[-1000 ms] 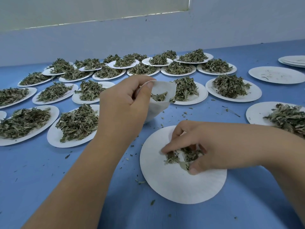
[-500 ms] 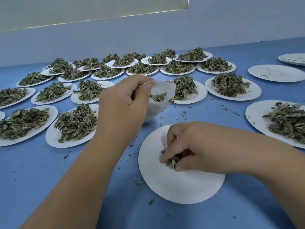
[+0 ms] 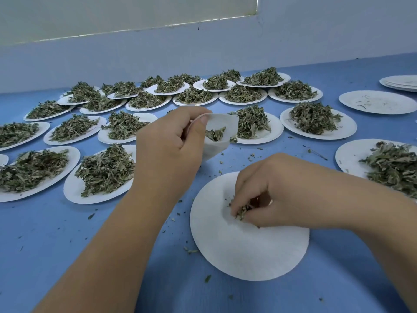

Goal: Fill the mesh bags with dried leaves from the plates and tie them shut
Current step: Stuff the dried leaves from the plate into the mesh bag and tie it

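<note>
The blue counter (image 3: 56, 256) carries many white plates heaped with dried leaves (image 3: 106, 168), and the nearest plate (image 3: 248, 256) lies almost bare in front. Reaching forward, the left hand (image 3: 167, 152) has its grip pinched on the rim of a white mesh bag (image 3: 220, 141), held above the counter, mouth open and tilted right, long axis slanting down-left, some leaves inside. The right hand (image 3: 268, 195) arches palm-down over the near plate, fingertips closed on a small clump of leaves (image 3: 242, 211).

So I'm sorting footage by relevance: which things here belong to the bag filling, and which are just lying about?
In use: left hand, mesh bag, right hand, leaf pinch, near plate, heaped plates.
Lying about: emptied plate, plate stack, crumbs.
</note>
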Demonstrator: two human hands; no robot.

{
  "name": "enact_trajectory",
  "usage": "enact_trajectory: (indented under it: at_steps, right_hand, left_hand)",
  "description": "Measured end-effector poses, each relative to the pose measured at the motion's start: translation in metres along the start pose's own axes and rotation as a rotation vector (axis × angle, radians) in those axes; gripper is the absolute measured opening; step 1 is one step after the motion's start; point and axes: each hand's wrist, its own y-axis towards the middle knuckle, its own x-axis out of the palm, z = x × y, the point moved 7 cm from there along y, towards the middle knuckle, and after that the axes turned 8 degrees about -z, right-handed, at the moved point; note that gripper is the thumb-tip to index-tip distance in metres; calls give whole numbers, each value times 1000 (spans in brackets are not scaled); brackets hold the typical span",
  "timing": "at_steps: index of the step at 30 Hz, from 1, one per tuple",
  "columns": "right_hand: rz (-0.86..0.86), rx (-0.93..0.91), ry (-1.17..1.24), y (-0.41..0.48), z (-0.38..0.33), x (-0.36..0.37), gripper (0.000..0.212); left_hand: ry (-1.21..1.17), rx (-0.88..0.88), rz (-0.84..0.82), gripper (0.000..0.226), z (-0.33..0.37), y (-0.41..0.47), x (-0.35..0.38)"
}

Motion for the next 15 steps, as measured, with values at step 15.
enact_trajectory:
  at_steps: [15]
  right_hand:
    - [405,-146,223,-19,3,-49,14]
  left_hand:
    - [29,117,-134,18,15,-4,20]
